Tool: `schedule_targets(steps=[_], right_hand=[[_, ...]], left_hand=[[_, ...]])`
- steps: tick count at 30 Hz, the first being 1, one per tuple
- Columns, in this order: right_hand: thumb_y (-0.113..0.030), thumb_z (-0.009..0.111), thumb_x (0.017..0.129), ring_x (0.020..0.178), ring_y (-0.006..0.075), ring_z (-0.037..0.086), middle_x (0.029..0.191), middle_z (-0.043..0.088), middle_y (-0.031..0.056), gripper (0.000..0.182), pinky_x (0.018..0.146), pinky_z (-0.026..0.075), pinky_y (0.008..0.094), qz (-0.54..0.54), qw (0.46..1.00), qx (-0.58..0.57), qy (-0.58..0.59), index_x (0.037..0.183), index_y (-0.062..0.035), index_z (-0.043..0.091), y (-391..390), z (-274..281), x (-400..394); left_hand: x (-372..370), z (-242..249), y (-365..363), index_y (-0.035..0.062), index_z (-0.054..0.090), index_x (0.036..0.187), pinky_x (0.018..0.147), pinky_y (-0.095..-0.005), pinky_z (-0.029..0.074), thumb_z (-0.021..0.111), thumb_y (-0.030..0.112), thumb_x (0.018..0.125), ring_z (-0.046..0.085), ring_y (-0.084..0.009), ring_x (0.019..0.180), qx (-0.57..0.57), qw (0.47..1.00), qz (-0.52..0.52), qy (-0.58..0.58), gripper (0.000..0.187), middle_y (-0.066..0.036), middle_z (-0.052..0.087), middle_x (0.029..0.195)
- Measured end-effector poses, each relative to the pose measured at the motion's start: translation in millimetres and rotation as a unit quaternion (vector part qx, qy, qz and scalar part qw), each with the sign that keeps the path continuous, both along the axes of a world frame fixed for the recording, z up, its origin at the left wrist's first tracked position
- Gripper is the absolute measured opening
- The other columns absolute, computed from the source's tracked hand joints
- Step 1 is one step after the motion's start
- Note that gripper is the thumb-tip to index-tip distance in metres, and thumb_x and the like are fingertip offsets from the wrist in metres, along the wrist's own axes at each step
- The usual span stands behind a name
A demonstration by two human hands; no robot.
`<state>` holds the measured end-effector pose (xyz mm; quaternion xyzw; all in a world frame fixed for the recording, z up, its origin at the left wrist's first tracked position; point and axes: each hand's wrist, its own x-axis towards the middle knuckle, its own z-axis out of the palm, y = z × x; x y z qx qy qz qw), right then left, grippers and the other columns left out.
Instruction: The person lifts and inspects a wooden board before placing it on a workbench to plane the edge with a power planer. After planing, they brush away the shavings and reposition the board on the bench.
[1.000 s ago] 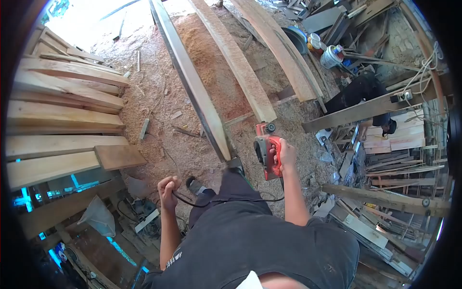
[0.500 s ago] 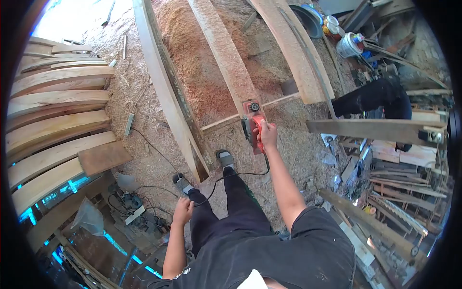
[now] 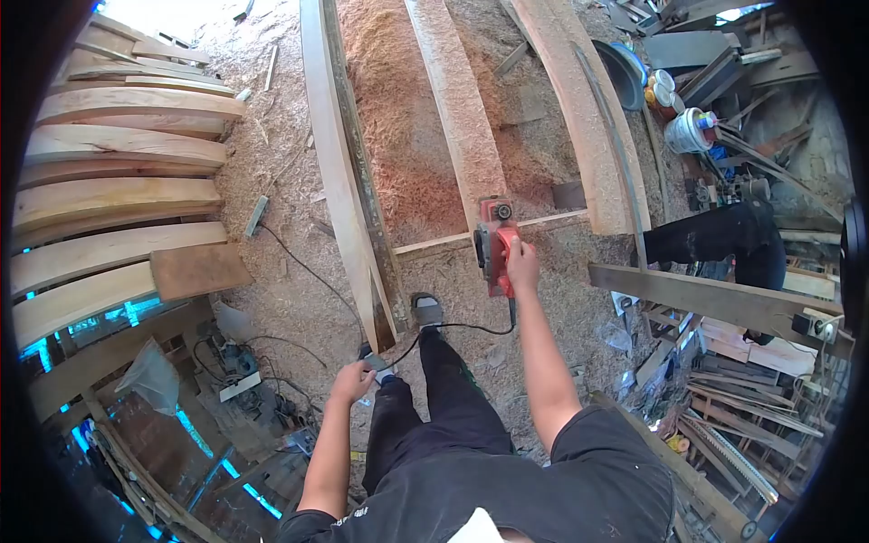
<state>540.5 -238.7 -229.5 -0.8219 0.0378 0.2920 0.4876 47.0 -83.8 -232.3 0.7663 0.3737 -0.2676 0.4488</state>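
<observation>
Over a dusty plank (image 3: 460, 109), the right hand (image 3: 522, 266) grips a red planer (image 3: 491, 253), underside hidden. Left of the plank, the left hand (image 3: 351, 383) clasps black cord (image 3: 466, 326).

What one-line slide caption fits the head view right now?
Right hand grips a red power planer at the near end of the middle plank; left hand holds its black cord.

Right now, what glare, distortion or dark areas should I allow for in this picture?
Head view, upper left: glare bleaches the ground; head view, left: the stacked boards look bowed, probably by the wide lens; head view, corners: black; head view, centre: the red planer and right hand are readable, though fine detail is soft.
</observation>
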Motion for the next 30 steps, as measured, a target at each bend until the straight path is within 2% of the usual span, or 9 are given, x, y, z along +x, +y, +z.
schedule_targets(steps=[2, 3, 5, 6, 9, 14, 22, 29, 30], right_hand=[[-0.03, 0.063, 0.104, 0.1, 0.0324, 0.071, 0.108, 0.073, 0.019, 0.031, 0.091, 0.056, 0.0472, 0.051, 0.933, -0.151, -0.321, 0.114, -0.0015, 0.072, 1.6, 5.6, -18.8], [-0.03, 0.063, 0.104, 0.1, 0.0324, 0.071, 0.108, 0.073, 0.019, 0.031, 0.091, 0.056, 0.0472, 0.053, 0.932, -0.152, -0.325, 0.114, -0.0015, 0.072, 7.0, 23.1, -33.2], [-0.024, 0.071, 0.095, 0.119, 0.0391, 0.064, 0.12, 0.069, 0.0213, 0.034, 0.104, 0.049, 0.0504, 0.114, 0.802, -0.147, -0.567, 0.121, -0.0028, 0.069, 22.9, 75.0, -65.8], [-0.023, 0.074, 0.092, 0.119, 0.0389, 0.065, 0.123, 0.069, 0.0201, 0.038, 0.104, 0.05, 0.0498, 0.174, 0.828, -0.095, -0.525, 0.124, -0.0027, 0.068, 21.5, 72.7, -81.5], [-0.023, 0.078, 0.089, 0.123, 0.0392, 0.064, 0.134, 0.067, 0.018, 0.051, 0.11, 0.049, 0.049, 0.346, 0.888, 0.005, -0.302, 0.134, -0.0035, 0.064, 22.6, 60.1, -136.9], [-0.027, 0.089, 0.083, 0.14, 0.0412, 0.056, 0.151, 0.059, 0.0222, 0.081, 0.118, 0.046, 0.047, 0.521, 0.823, 0.1, -0.203, 0.153, -0.0033, 0.054, 34.4, 17.9, -212.2], [-0.023, 0.093, 0.079, 0.156, 0.0367, 0.042, 0.171, 0.039, 0.0219, 0.112, 0.127, 0.037, 0.0422, 0.52, 0.803, 0.201, -0.211, 0.169, -0.0023, 0.03, 36.3, -36.4, -244.6], [-0.017, 0.09, 0.08, 0.155, 0.0393, 0.042, 0.174, 0.032, 0.0224, 0.116, 0.126, 0.039, 0.0428, 0.569, 0.767, 0.183, -0.234, 0.172, -0.0032, 0.021, 26.7, -73.4, -247.6], [-0.015, 0.088, 0.081, 0.148, 0.041, 0.049, 0.167, 0.041, 0.0249, 0.114, 0.121, 0.044, 0.0433, 0.56, 0.771, 0.18, -0.242, 0.172, -0.0026, 0.02, 24.4, -69.8, -253.6]], left_hand=[[13.5, 12.3, -0.4, 0.0027, 0.068, 0.131, 0.105, -0.0481, 0.053, 0.079, 0.029, 0.093, 0.065, -0.0405, 0.125, 0.027, 0.996, 0.037, -0.083, 0.047, -0.023, 0.07, 0.131], [18.3, 18.1, -0.8, 0.0035, 0.062, 0.143, 0.108, -0.0477, 0.052, 0.083, 0.026, 0.091, 0.064, -0.0399, 0.13, 0.057, 0.983, 0.072, -0.159, 0.06, -0.023, 0.067, 0.137], [30.5, 25.9, -0.3, 0.0039, 0.053, 0.152, 0.112, -0.0468, 0.05, 0.086, 0.022, 0.088, 0.061, -0.0393, 0.135, 0.074, 0.972, 0.089, -0.206, 0.074, -0.023, 0.063, 0.145], [34.2, 27.7, 0.1, 0.0043, 0.043, 0.161, 0.116, -0.0459, 0.048, 0.089, 0.018, 0.085, 0.058, -0.0387, 0.14, 0.093, 0.959, 0.102, -0.248, 0.089, -0.023, 0.058, 0.152], [37.3, 20.9, 0.4, 0.002, 0.039, 0.164, 0.121, -0.0441, 0.045, 0.089, 0.012, 0.084, 0.053, -0.0387, 0.147, 0.16, 0.942, 0.062, -0.287, 0.095, -0.023, 0.052, 0.16], [30.5, 5.2, 9.5, -0.0001, 0.042, 0.161, 0.122, -0.0434, 0.044, 0.087, 0.01, 0.084, 0.049, -0.0387, 0.151, 0.132, 0.939, 0.057, -0.311, 0.09, -0.024, 0.051, 0.161], [14.6, -45.3, 19.1, -0.0042, 0.037, 0.164, 0.122, -0.0423, 0.043, 0.083, 0.006, 0.087, 0.046, -0.0394, 0.153, 0.116, 0.904, 0.019, -0.41, 0.09, -0.027, 0.044, 0.166], [10.1, -84.6, 26.4, -0.0023, 0.026, 0.169, 0.122, -0.0439, 0.043, 0.077, 0.015, 0.093, 0.042, -0.042, 0.155, 0.173, 0.886, -0.042, -0.429, 0.094, -0.029, 0.027, 0.174], [9.6, -94.4, 25.2, -0.0008, 0.017, 0.171, 0.125, -0.0445, 0.039, 0.072, 0.013, 0.094, 0.037, -0.0445, 0.157, 0.155, 0.886, -0.047, -0.434, 0.096, -0.03, 0.023, 0.175]])
